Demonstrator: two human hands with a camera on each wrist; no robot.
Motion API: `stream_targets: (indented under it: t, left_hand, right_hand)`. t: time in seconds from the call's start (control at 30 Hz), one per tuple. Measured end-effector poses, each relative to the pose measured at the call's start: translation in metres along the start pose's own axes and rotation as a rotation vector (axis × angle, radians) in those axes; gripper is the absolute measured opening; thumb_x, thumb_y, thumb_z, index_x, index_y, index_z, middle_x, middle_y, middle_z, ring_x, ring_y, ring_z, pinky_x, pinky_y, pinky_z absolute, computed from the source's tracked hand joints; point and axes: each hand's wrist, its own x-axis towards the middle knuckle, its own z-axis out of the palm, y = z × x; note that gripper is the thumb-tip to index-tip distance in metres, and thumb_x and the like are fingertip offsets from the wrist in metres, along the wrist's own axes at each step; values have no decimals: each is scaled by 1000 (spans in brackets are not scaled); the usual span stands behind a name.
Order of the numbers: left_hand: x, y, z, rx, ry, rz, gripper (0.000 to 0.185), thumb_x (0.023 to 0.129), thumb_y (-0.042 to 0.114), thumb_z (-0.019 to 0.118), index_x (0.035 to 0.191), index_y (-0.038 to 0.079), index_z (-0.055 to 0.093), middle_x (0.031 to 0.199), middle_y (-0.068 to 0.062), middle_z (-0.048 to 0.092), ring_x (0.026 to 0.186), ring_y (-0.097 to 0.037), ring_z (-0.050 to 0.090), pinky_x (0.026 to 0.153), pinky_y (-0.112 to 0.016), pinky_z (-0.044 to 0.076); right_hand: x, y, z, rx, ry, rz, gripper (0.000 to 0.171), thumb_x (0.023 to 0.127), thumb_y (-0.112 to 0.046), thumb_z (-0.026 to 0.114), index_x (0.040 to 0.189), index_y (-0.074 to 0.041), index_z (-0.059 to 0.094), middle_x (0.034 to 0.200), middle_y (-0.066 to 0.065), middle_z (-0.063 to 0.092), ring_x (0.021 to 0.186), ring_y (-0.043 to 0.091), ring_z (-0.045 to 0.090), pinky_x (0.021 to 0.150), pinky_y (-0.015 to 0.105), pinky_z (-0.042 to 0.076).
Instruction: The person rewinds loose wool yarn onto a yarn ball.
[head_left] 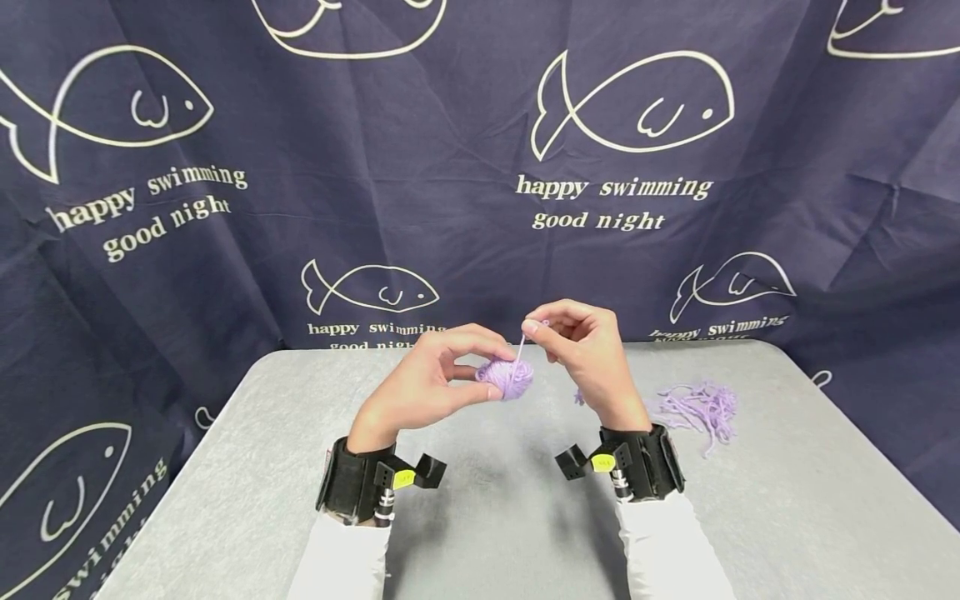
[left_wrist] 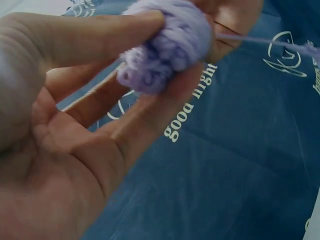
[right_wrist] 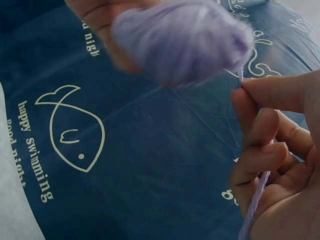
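A small ball of lilac yarn point(head_left: 507, 379) is held above the table between the thumb and fingers of my left hand point(head_left: 438, 379). The left wrist view shows the yarn ball point(left_wrist: 182, 35) pinched by the fingertips, with looped strands bunched at one end. My right hand point(head_left: 588, 354) is to the right and slightly higher, pinching a yarn strand point(head_left: 520, 354) between thumb and index finger. That strand runs taut from the ball. In the right wrist view the yarn tail point(right_wrist: 257, 195) passes through the right hand point(right_wrist: 280, 145) and hangs below it.
On the grey table point(head_left: 480, 517), a loose heap of lilac yarn point(head_left: 705, 408) lies right of my right wrist. A bit of yarn point(head_left: 578, 398) shows beside that hand. Behind the table hangs a dark blue cloth point(head_left: 465, 167) with white fish drawings and lettering.
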Motion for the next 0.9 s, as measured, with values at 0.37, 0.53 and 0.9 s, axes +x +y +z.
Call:
stream_targets:
  t: [0.37, 0.53, 0.9]
  left_hand:
    - [3, 7, 4, -159, 137, 76, 45, 80, -20, 71, 124, -11, 62, 123, -18, 59, 110, -28, 62, 89, -48, 58]
    - [5, 7, 4, -201, 242, 139, 43, 80, -21, 71, 121, -14, 62, 122, -19, 58, 109, -26, 61, 90, -42, 59]
    - [10, 7, 7, -152, 560, 136, 40, 83, -19, 68, 121, -17, 58, 119, -13, 66, 101, -19, 65, 83, -25, 57]
  right_hand:
    - [1, 9, 4, -28, -87, 77, 11, 89, -1, 75, 97, 5, 72, 74, 1, 67, 58, 12, 52, 53, 23, 45]
    - [1, 11, 9, -62, -138, 94, 10, 87, 2, 74, 96, 5, 72, 72, 0, 67, 56, 12, 51, 52, 23, 45]
    - [-2, 9, 17, -134, -241, 80, 5, 88, -6, 77, 92, -4, 76, 77, 3, 70, 55, 11, 51, 50, 23, 44]
